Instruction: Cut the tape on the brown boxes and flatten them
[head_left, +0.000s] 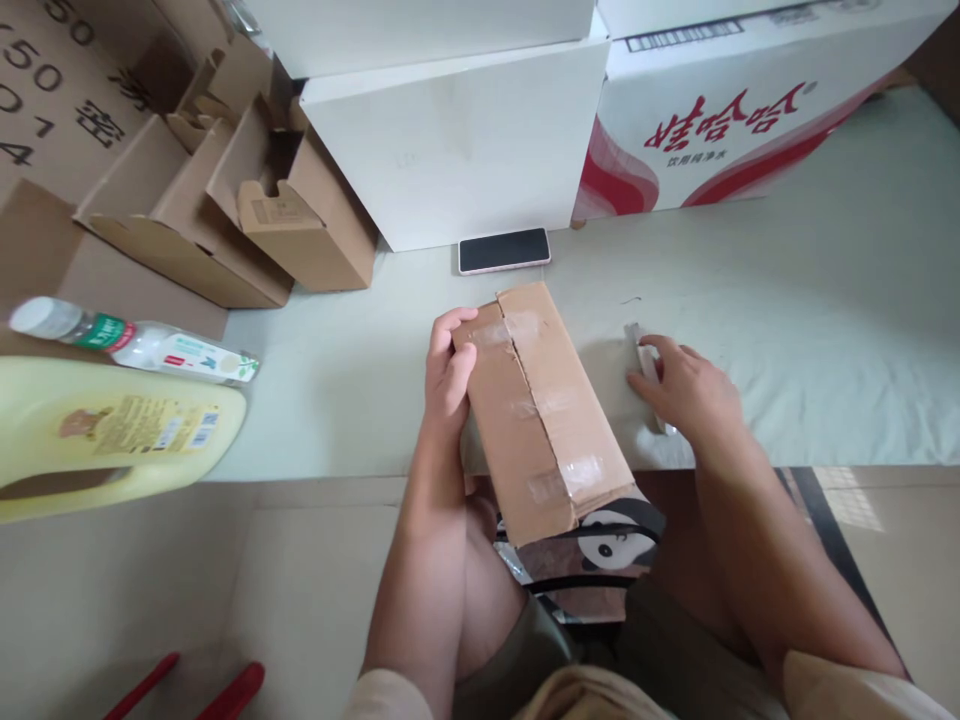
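While my yellow jug (112, 430) lies on its side at the far left with a clear plastic bottle (135, 342) just behind it, folded brown cartons (225, 200) stand farther back against a white box (450, 140). My left hand (448, 370) grips the left edge of a taped cardboard box (540, 410), fingers curled over its top near the far corner. That box lies lengthwise at the middle of the pale table (825, 330), its near end jutting over the table edge above a panda-print bag (592, 550) on my lap. A dark phone (504, 250) rests just beyond it. My right hand (686, 390) sits flat-fingered on the table just right of the box, closed lightly on a small grey tool (637, 345), perhaps a cutter; I cannot tell. A red-printed white carton (720, 130) stands behind.
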